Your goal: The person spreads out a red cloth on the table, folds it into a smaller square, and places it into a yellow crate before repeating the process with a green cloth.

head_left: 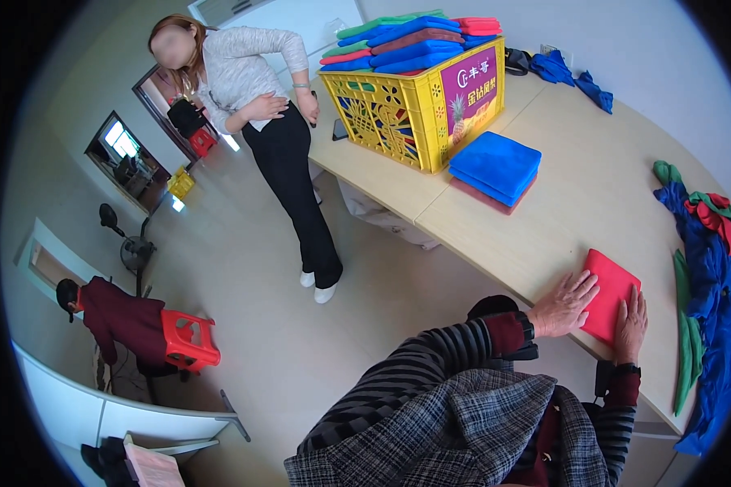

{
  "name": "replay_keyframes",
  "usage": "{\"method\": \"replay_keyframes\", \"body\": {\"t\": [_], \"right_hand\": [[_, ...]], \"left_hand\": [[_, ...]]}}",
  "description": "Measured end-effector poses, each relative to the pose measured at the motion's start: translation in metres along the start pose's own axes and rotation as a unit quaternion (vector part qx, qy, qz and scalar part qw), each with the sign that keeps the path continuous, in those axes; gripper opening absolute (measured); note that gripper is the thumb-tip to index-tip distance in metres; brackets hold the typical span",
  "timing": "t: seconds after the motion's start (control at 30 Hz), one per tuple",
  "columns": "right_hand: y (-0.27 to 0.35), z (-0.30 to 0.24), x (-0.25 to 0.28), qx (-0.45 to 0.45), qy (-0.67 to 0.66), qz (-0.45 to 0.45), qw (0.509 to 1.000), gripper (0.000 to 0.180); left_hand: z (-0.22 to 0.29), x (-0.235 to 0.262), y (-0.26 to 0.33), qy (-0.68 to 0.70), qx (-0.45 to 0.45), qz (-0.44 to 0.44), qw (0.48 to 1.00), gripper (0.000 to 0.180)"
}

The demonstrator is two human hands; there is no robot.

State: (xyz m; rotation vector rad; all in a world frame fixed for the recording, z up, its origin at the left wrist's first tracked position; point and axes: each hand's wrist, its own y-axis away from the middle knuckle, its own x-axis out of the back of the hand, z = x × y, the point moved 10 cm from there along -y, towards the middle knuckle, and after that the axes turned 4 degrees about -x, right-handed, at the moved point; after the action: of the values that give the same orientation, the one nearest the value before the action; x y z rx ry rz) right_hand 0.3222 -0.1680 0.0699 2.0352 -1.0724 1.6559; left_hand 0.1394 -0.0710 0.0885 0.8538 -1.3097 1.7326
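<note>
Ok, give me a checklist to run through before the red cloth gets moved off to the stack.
1. Red cloth folded flat on the table: ok.
2. Left hand flat on the cloth: ok.
3. Right hand on its near edge: ok, though no grip closed yet.
4. Stack of folded blue and pink cloths has a level top: ok.
5. Table between cloth and stack bare: ok.
6. Loose pile lies clear of the cloth: ok.
7. Room left in the yellow crate: not ok, heaped above the rim.
</note>
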Motion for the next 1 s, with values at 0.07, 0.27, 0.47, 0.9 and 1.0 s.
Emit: {"method": "replay_keyframes", "body": {"t": [0.07,0.27,0.47,0.9,1.0], "right_hand": [[0.002,-0.004,0.004,0.009,0.033,0.016,0.999,0.055],[0.006,-0.041,0.024,0.080,0.108,0.063,0.989,0.056],[0.005,-0.078,0.011,0.123,0.055,0.035,0.990,0.056],[0.000,-0.056,0.002,0.083,0.070,0.021,0.994,0.056],[0.002,-0.050,0.003,0.077,0.062,0.026,0.995,0.056]], "left_hand": [[-0.001,-0.001,0.001,-0.003,-0.002,0.004,1.000,0.067],[0.000,0.002,0.000,-0.001,0.001,-0.001,1.000,0.066],[0.002,0.000,-0.001,-0.003,-0.006,0.008,1.000,0.065],[0.004,0.005,-0.002,-0.009,-0.010,0.019,1.000,0.065],[0.004,0.007,-0.002,0.006,0.000,0.006,1.000,0.065]]}}
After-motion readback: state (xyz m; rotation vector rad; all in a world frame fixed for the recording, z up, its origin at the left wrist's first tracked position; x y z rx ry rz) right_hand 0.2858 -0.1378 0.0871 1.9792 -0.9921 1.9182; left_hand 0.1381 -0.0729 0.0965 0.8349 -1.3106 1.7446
